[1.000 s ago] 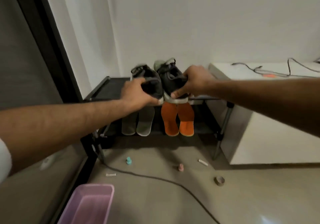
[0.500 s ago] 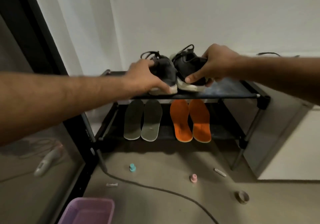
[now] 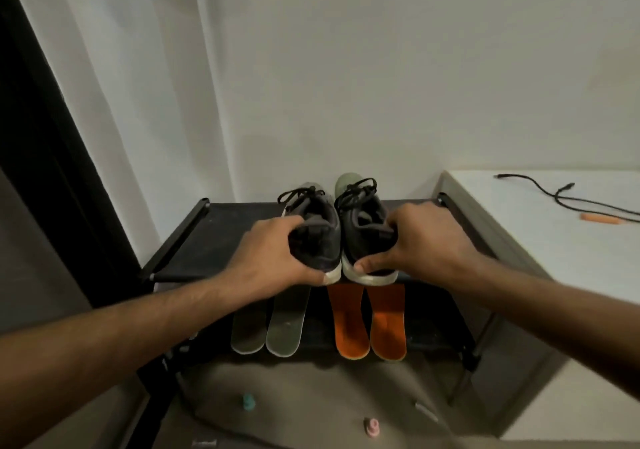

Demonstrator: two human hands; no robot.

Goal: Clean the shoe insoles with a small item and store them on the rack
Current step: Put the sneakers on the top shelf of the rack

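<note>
I am at home, in a corner by a plain white wall (image 3: 381,67). A low black shoe rack (image 3: 221,237) stands here, with a white counter (image 3: 554,240) beside it.

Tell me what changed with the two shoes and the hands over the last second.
Both dark shoes, left shoe and right shoe, went from held up in front of the rack to resting side by side on its top shelf. The left hand and right hand kept their grip throughout. The grey insoles and orange insoles stayed on the lower shelf.
</note>
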